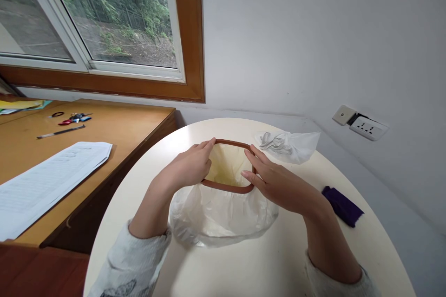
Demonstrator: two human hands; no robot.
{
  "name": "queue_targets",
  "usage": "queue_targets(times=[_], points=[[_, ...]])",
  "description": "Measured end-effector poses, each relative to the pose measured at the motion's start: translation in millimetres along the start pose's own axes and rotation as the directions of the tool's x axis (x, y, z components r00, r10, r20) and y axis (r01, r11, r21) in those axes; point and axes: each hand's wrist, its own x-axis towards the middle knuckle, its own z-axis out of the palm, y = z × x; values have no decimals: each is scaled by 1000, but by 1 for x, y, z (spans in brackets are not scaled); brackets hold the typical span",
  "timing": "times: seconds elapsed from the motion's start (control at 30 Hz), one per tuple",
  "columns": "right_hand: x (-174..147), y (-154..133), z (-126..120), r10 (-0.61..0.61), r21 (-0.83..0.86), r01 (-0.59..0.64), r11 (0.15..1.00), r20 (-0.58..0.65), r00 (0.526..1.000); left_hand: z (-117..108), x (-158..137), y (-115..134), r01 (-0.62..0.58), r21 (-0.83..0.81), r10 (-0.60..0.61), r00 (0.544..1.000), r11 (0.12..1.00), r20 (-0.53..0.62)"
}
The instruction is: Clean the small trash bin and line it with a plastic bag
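A small trash bin [225, 174], lined with a thin translucent plastic bag [223, 222], stands on the round table. Around its mouth sits a brown rim ring [228, 188], and the bag's loose edge hangs outside, below it. My left hand [190, 164] is closed on the ring's left side, fingers along the rim. On the opposite side my right hand [275, 178] grips the ring, its thumb and a fingertip reaching over into the opening. Yellowish light shows through the liner inside; the bin's outer wall is hidden by the bag.
On the cream round table [278, 260] lie a crumpled clear plastic bag [289, 146] and a folded dark purple cloth [343, 206]. A wooden desk [139, 120] at left holds papers [52, 181], a pen [61, 132] and keys [77, 118]. A wall socket [367, 127] is at right.
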Motion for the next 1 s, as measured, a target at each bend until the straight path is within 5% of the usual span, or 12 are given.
queue_targets(times=[0.53, 0.8, 1.0], points=[[0, 0, -4, 48, 69, -55, 996, 102, 994, -6, -1, 3, 50, 18, -51, 994, 999, 93], [0, 1, -6, 30, 115, -43, 992, 109, 994, -9, -4, 8, 74, 123, -80, 996, 990, 44], [-10, 2, -11, -1, 99, -6, 995, 70, 998, -13, -8, 11, 104, 51, -101, 993, 993, -63]])
